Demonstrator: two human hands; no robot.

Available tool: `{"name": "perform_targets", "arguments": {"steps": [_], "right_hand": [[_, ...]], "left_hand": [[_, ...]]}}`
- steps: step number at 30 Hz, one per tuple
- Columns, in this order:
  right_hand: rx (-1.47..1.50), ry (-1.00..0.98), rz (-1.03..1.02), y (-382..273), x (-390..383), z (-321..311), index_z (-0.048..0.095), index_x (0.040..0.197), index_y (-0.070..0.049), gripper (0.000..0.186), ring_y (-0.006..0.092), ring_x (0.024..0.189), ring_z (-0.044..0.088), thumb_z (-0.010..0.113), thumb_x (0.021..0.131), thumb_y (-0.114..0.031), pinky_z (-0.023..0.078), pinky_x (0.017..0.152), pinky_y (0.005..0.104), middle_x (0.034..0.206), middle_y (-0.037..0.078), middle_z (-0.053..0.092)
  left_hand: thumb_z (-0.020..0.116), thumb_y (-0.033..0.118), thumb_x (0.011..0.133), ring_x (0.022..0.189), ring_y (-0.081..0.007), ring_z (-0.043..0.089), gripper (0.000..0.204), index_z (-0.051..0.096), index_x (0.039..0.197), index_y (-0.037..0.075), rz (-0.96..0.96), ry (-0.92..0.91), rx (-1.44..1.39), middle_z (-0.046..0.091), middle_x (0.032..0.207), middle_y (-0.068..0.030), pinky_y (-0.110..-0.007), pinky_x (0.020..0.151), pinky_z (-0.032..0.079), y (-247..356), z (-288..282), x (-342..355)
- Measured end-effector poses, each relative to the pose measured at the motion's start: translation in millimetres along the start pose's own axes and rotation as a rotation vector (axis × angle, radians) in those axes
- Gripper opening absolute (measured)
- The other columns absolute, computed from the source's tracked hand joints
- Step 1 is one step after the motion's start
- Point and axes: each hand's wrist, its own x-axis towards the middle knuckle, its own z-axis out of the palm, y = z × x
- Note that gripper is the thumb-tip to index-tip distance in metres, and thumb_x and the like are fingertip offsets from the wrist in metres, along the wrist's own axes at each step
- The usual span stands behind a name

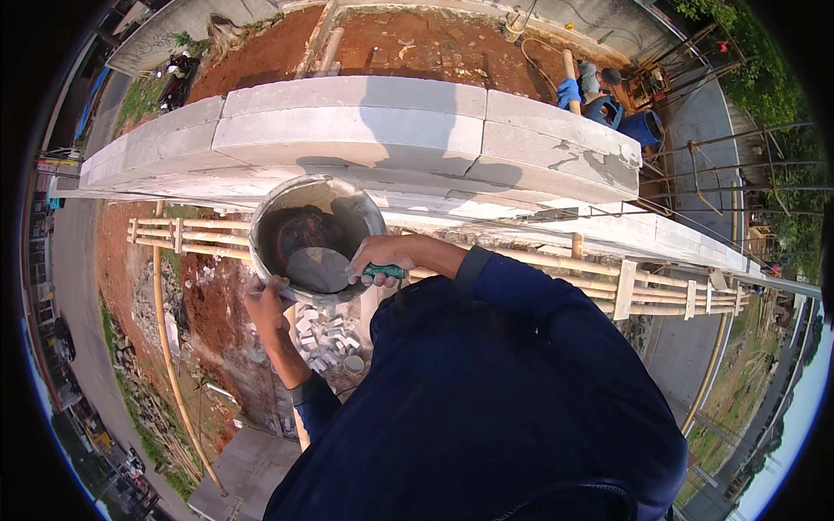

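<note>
A mortar-smeared bucket (367, 213) is tilted with its mouth toward me, just on my side of a pale block wall (287, 128). My left hand (266, 304) is closed on the bucket's lower left rim. In my right hand (382, 254) is a trowel (319, 268), its green handle gripped at the bucket's right side. The trowel's blade lies inside the bucket's mouth, with grey mortar coating the wall around it. How much mortar sits deeper in the bucket is hard to make out.
Bamboo rails (599, 285) run along the wall on my side, tied to upright poles (172, 365). Broken white block pieces (326, 334) and a small pale pail (354, 365) lie below. Beyond the wall, a person (591, 80) bends near a blue barrel (641, 128). Metal bars (730, 165) project at right.
</note>
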Motion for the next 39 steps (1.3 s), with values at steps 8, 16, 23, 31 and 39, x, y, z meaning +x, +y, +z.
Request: {"name": "perform_targets", "arguments": {"steps": [8, 16, 23, 31, 39], "right_hand": [[0.284, 0.069, -0.284, 52, -105, -31, 0.063, 0.112, 0.004, 0.024, 0.0078, 0.048, 0.047, 0.061, 0.102, -0.018, 0.038, 0.039, 0.0251, 0.071, 0.001, 0.054], [-0.055, 0.985, -0.522, 87, -309, -40, 0.068, 0.106, 0.001, 0.021, 0.0077, 0.050, 0.050, 0.068, 0.099, -0.019, 0.043, 0.047, 0.0270, 0.065, 0.000, 0.057], [-1.027, 1.856, -0.221, 111, -398, -85, 0.069, 0.127, -0.013, 0.036, 0.0415, 0.100, 0.071, 0.070, 0.097, -0.032, 0.055, 0.087, 0.0489, 0.114, 0.019, 0.075], [-0.929, 1.939, -0.251, 135, -392, -111, 0.070, 0.129, -0.014, 0.037, 0.0397, 0.102, 0.071, 0.069, 0.097, -0.033, 0.056, 0.088, 0.0477, 0.110, 0.018, 0.075], [-0.673, 2.079, -0.136, 122, -394, -94, 0.070, 0.113, 0.003, 0.038, 0.0474, 0.094, 0.070, 0.070, 0.096, -0.031, 0.057, 0.084, 0.0511, 0.101, 0.029, 0.073]], "left_hand": [[0.070, 0.013, 0.079, 0.078, -0.0296, 0.065, 0.021, 0.066, 0.095, 0.001, -0.298, 0.097, -0.219, 0.064, 0.094, -0.0106, -0.048, 0.072, 0.060, -109, -4, 38], [0.069, 0.008, 0.083, 0.091, -0.0337, 0.065, 0.013, 0.065, 0.087, -0.003, -0.415, 0.185, -0.373, 0.061, 0.097, -0.0136, -0.061, 0.075, 0.065, -227, -15, 58], [0.102, 0.025, 0.063, 0.092, -0.0322, 0.064, 0.061, 0.065, 0.105, -0.001, 0.382, -0.213, 0.972, 0.066, 0.100, -0.0170, -0.041, 0.085, 0.055, -290, -68, 30], [0.098, 0.039, 0.065, 0.097, -0.0391, 0.070, 0.063, 0.071, 0.104, -0.003, 0.215, -0.313, 0.955, 0.071, 0.099, -0.0212, -0.049, 0.087, 0.055, -361, -90, 60], [0.088, 0.028, 0.074, 0.109, -0.0397, 0.071, 0.056, 0.073, 0.119, 0.000, -0.028, -0.318, 1.018, 0.074, 0.110, -0.0235, -0.048, 0.098, 0.055, -351, -68, 69]]}}
